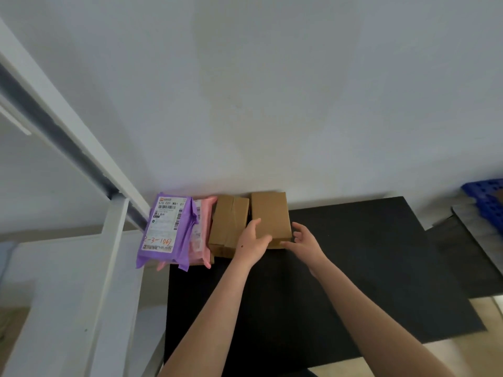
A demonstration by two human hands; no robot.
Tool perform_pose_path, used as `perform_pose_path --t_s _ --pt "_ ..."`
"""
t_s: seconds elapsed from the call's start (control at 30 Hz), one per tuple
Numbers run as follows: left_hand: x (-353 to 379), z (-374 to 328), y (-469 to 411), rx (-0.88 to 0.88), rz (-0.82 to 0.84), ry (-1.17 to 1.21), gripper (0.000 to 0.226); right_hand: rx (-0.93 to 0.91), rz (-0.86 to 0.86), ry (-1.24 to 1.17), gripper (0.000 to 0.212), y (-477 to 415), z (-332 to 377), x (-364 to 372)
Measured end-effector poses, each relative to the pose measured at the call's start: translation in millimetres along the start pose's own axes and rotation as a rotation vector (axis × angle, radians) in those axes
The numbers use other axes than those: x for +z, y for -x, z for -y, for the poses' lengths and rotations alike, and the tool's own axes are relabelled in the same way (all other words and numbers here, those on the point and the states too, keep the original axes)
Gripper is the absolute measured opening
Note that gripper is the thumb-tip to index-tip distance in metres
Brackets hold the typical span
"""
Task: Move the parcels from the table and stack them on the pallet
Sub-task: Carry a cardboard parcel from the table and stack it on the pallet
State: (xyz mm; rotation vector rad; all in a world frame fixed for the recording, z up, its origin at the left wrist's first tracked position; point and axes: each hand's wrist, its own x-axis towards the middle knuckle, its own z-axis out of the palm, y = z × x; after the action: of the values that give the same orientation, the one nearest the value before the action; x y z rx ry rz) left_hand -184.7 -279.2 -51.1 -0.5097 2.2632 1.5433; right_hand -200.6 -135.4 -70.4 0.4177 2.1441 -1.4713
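black tabletop (353, 268), near to far: my left hand (254, 240) grips the near end of the brown cardboard box (269, 213); right hand (304, 242) spread loose just beside its right corner. long axis points away from me; blue plastic pallet (487, 197) far right.

Both forearms bare, reaching forward from lower edge of view, converging toward far left part of table (367, 254). Left grip (253, 240): back of hand up, thumb stretched forward along left side of brown box (268, 213), fingers (268, 238) curled onto its near end. Right grip (304, 244): palm turned leftward, fingers (298, 232) spread, loosely curved, just beside box's near right corner; thumb tip at near edge, firm contact unclear. Wrists near each other, apart.
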Motion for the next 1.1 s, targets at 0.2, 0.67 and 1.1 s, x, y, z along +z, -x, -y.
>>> perform_pose_path --t_s 0.2,0.67,1.1 --pt "1.4 5.9 -11.1 -0.100 0.049 0.007 0.065 0.087 0.077 0.035 0.088 -24.4 -1.1 3.7" --pt "24.7 11.6 -20.2 -0.162 0.128 -0.015 0.069 0.198 0.033 -0.124 0.058 -17.2 -23.7 -38.2" --pt "2.1 -15.3 19.2 0.131 0.002 0.292 0.057 -0.052 0.103 -0.414 0.029 32.8 8.5 -82.2"
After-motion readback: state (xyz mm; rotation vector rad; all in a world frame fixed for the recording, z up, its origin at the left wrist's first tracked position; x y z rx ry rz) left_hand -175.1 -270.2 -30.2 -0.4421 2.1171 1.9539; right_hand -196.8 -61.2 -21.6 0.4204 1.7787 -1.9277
